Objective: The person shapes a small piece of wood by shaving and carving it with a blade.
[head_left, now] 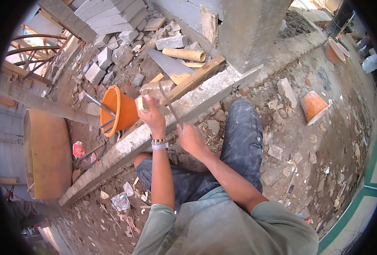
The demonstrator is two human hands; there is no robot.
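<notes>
My left hand (153,119), with bracelets and a watch-like band at the wrist, is closed around a short wooden piece (142,104); its pale end shows by the thumb. In my right hand (191,138) is a knife (170,104) with a long, thin blade, seen nearly edge-on. The blade slants up and left, close to the wood; whether they touch I cannot tell. Both hands are above a concrete ledge (203,94). Beyond it lie a handsaw (165,61), a wooden beam (197,80) and a bamboo-like tube (184,54).
An orange bucket (122,111) with metal rods stands left of my hands. Broken blocks (95,73) are heaped behind. A concrete column (250,34) rises ahead. A tipped orange bucket (314,106) lies on rubble-strewn ground at right. A curved sheet (48,153) leans at left.
</notes>
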